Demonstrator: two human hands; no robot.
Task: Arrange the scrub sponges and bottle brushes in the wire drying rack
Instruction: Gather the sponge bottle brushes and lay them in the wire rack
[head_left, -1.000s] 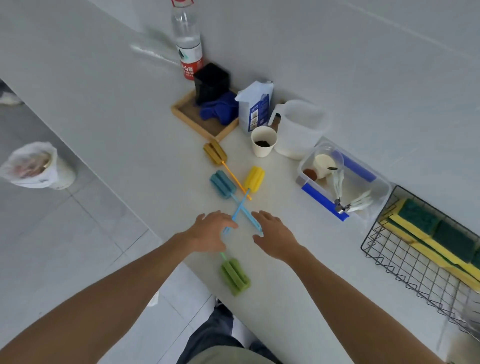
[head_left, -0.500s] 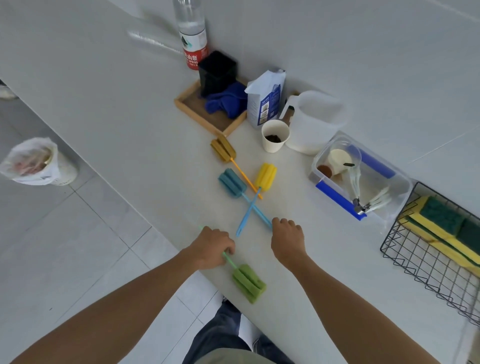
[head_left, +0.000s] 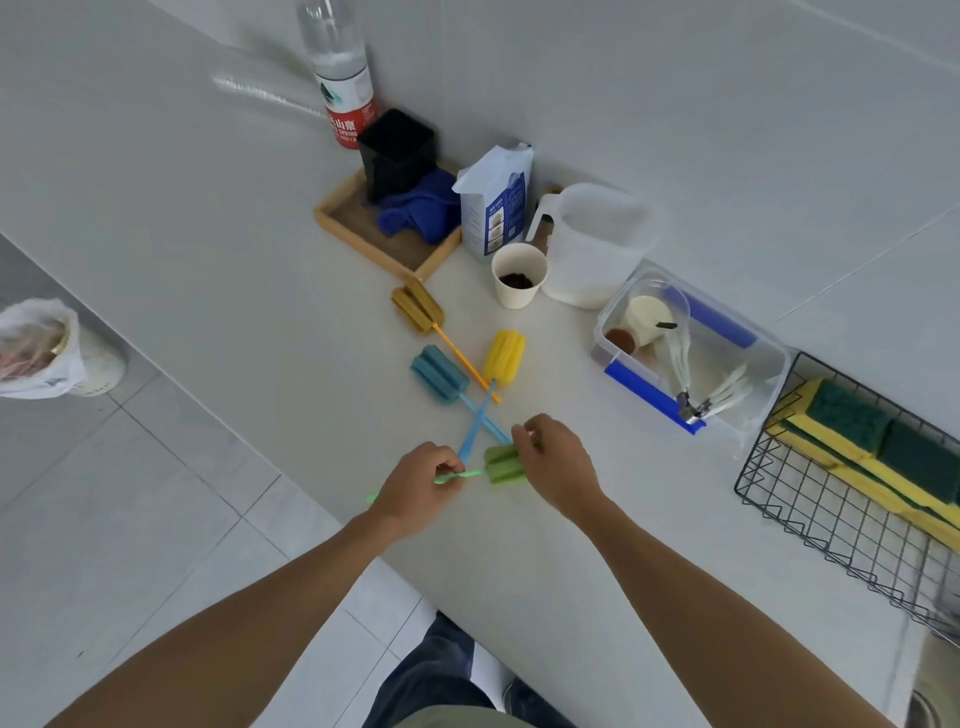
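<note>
Your hands meet over the green bottle brush (head_left: 501, 464) at the near edge of the white counter (head_left: 208, 218).

Your left hand (head_left: 415, 488) has its fingers curled round the brush's pale green handle, and your right hand (head_left: 558, 467) pinches the green sponge head, so the brush sits level between them. Just beyond lie three more brushes: the teal bottle brush (head_left: 439, 373) and the yellow bottle brush (head_left: 503, 358) with blue handles crossed, and the mustard bottle brush (head_left: 418, 310) with its orange handle running under them. Well to your right, the wire drying rack (head_left: 831, 519) holds yellow-and-green scrub sponges (head_left: 878, 447) along its far side. A clear plastic tub (head_left: 769, 358) stands between brushes and rack.
</note>
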